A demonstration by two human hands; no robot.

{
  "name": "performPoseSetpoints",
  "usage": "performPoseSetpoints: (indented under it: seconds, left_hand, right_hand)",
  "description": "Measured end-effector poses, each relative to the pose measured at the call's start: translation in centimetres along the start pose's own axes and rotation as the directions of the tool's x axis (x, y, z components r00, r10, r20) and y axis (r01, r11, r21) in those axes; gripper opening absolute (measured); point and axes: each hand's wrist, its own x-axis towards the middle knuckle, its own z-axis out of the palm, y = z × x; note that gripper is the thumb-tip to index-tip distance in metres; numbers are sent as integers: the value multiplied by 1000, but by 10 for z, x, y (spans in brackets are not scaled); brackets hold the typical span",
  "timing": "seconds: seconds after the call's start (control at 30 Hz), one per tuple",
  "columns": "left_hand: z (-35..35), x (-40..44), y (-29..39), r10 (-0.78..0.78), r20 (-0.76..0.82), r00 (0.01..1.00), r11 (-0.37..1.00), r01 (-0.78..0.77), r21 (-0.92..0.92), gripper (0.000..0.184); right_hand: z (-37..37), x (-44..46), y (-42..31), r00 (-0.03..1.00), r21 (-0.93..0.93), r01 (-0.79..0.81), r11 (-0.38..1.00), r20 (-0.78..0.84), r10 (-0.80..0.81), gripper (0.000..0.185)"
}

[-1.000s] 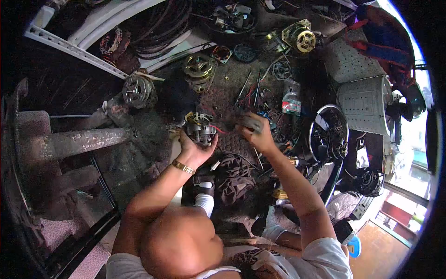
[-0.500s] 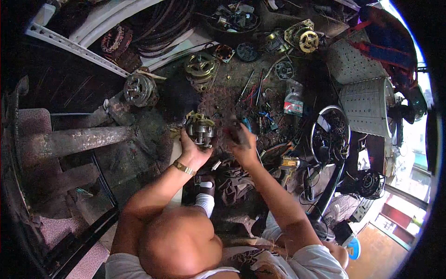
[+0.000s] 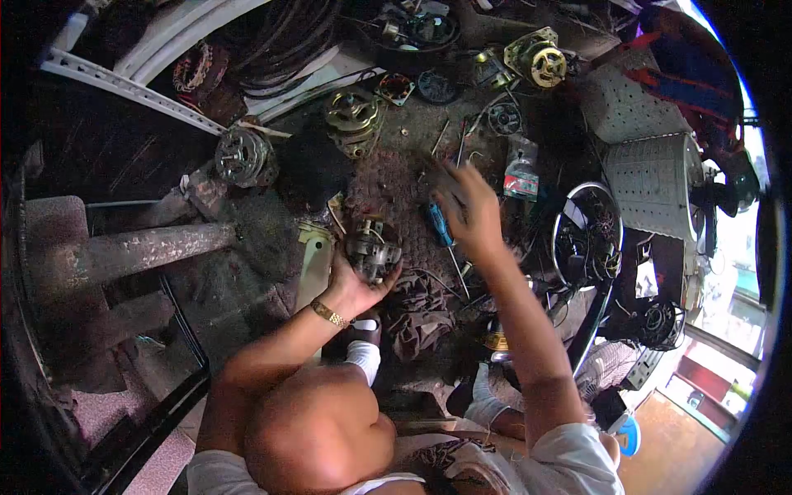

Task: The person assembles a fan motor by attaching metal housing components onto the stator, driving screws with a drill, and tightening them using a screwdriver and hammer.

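My left hand (image 3: 360, 286) is wrapped round the underside of a small metal motor (image 3: 374, 251), holding it above the floor mat. To its right, my right hand (image 3: 470, 208) is raised over the mat, blurred by motion; whether its fingers hold anything is hard to make out. Just beside and below that hand lies a screwdriver with a blue handle (image 3: 439, 223), its shaft pointing down toward a dark crumpled cloth (image 3: 421, 323). A pale metal strip (image 3: 316, 260) lies left of the motor.
Gold-coloured motors (image 3: 351, 114) stand at the back, and a silver motor (image 3: 243, 157) stands at the left. On the right are a round metal-rimmed container (image 3: 588, 188) of wires, a plastic bag (image 3: 520, 172) and a perforated white drum (image 3: 648, 186).
My left hand has moved the motor slightly right and down. My right hand went left and down, then back up and right. The blue screwdriver now shows fully.
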Motion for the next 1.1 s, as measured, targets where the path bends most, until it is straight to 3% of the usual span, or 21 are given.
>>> performPoseSetpoints:
  seconds: [0.07,0.1,0.13,0.17,0.33,0.47,0.57,0.6,0.63,0.67,0.73,0.8,0.83,0.9,0.93,0.97,1.03,1.07,1.1]
  left_hand:
    - [-3,6,5,48,23,999,999,-47,-20,58]
    - [-3,7,7,90,44,995,996,-88,-30,58]
    - [-3,7,9,119,42,992,993,-118,-22,56]
    - [-1,5,6,109,37,993,994,-108,-17,56]
    - [6,-11,1,133,56,990,989,-136,65,52]
    - [5,-2,3,146,81,986,986,-152,73,50]
    - [-5,0,10,140,110,984,989,-144,25,51]
    - [-6,-7,7,155,63,986,986,-158,53,53]
    - [-2,-9,8,174,41,984,980,-177,93,55]
    - [-7,-3,11,163,24,986,978,-165,130,68]
    - [1,-6,4,150,-12,989,978,-147,150,68]
    - [1,-8,0,118,-67,991,985,-109,131,66]
    - [1,-8,1,119,-66,991,985,-110,132,66]
    - [5,-12,-2,91,50,995,984,-98,146,64]
    - [6,-12,-2,60,18,998,990,-62,125,53]
    - [2,-13,-3,56,5,998,991,-57,119,53]
    - [6,-11,2,85,25,996,982,-88,169,54]
    - [7,-13,0,115,52,992,976,-122,178,55]
    - [5,-11,0,111,55,992,975,-119,186,55]
  right_hand:
    - [-8,-59,-1,996,231,-76,970,56,65,31]
    - [-2,-91,0,1000,254,-3,967,-11,6,30]
    - [1,-106,-2,990,277,-61,959,137,23,24]
    - [8,-113,-9,956,214,-224,951,237,172,17]
    - [-12,-110,-32,976,300,-156,941,192,100,21]
    - [29,-136,1,959,158,-24,987,282,-22,10]
    - [16,-145,14,969,235,-61,970,246,1,15]
    - [9,-134,5,986,205,-24,978,167,-11,10]
    - [-3,-120,0,972,274,-94,957,231,29,10]
    - [-5,-104,0,980,265,-42,963,200,-13,9]
    - [-5,-81,0,984,248,5,969,173,-50,9]
    - [-1,-63,-1,927,44,-12,999,374,-5,8]
    - [-5,-58,-3,928,44,-11,999,373,-6,8]
    - [-13,-48,-10,950,281,41,959,286,-124,12]
    - [-11,-53,-4,971,339,128,932,150,-188,14]
    - [-10,-58,-7,971,345,116,932,159,-180,14]
    - [-11,-53,-9,974,417,217,883,-29,-225,16]
    - [-7,-52,-8,943,211,69,975,306,-133,15]
    - [-1,-54,-1,945,206,67,976,300,-128,15]
